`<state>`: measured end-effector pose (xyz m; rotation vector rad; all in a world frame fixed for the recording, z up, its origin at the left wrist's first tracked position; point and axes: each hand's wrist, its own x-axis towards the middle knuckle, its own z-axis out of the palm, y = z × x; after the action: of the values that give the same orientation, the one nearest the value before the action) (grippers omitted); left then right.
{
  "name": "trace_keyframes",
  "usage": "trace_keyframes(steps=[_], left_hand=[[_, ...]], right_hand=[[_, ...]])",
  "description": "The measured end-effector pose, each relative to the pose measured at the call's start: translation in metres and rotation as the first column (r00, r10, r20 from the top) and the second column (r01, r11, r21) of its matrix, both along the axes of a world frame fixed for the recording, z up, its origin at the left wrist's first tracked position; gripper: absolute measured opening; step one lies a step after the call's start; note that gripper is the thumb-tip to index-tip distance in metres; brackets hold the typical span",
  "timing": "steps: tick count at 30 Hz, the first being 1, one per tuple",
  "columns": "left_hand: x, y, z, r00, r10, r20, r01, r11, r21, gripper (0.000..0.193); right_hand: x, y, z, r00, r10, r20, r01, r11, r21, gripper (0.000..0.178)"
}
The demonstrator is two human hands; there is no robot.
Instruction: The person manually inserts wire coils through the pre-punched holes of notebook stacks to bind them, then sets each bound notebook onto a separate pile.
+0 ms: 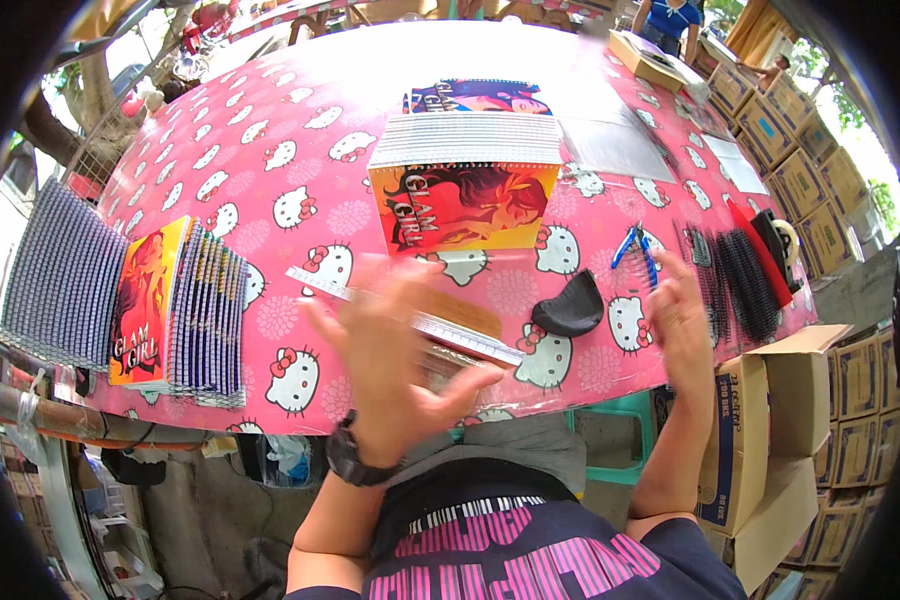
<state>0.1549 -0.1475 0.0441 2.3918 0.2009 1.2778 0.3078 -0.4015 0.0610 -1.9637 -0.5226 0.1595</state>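
My left hand (390,365) is blurred with motion, fingers spread, just above a brown-backed notebook (465,312) at the near table edge. A long clear strip (470,338) lies slantwise across that notebook and runs under the hand. My right hand (682,322) hovers with fingers apart near the right table edge, holding nothing, close to blue-handled pliers (635,248) and a black curved pad (570,305). Beyond them an orange-covered spiral notebook (465,205) leans on a stack of spiral notebooks (465,140).
The table wears a pink cat-print cloth (270,170). A row of spiral notebooks (185,310) stands at the left, black binding coils (735,280) and a tape dispenser (782,238) at the right, clear sheets (615,148) further back. Cardboard boxes (770,420) crowd the right side.
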Motion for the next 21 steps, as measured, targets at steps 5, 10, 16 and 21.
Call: trace_keyframes(steps=[5, 10, 16, 21], left_hand=[[0.011, -0.028, -0.008, 0.950, -0.097, -0.296, 0.134, 0.985, 0.108, 0.050], [0.018, -0.034, -0.015, 0.976, -0.072, -0.206, 0.098, 0.988, 0.119, 0.037], [0.018, -0.034, -0.014, 0.980, -0.061, -0.191, 0.085, 0.989, 0.123, 0.040], [0.017, -0.034, -0.017, 0.981, -0.050, -0.190, 0.077, 0.988, 0.134, 0.043]], right_hand=[[-0.048, 0.035, 0.005, 0.918, 0.395, 0.021, -0.395, 0.911, 0.118, 0.028], [-0.051, 0.045, 0.011, 0.915, 0.371, 0.160, -0.374, 0.927, -0.014, 0.022], [-0.048, 0.048, 0.011, 0.881, 0.415, 0.227, -0.417, 0.908, -0.041, 0.019], [-0.041, 0.047, 0.013, 0.803, 0.532, 0.270, -0.533, 0.843, -0.074, 0.018]])
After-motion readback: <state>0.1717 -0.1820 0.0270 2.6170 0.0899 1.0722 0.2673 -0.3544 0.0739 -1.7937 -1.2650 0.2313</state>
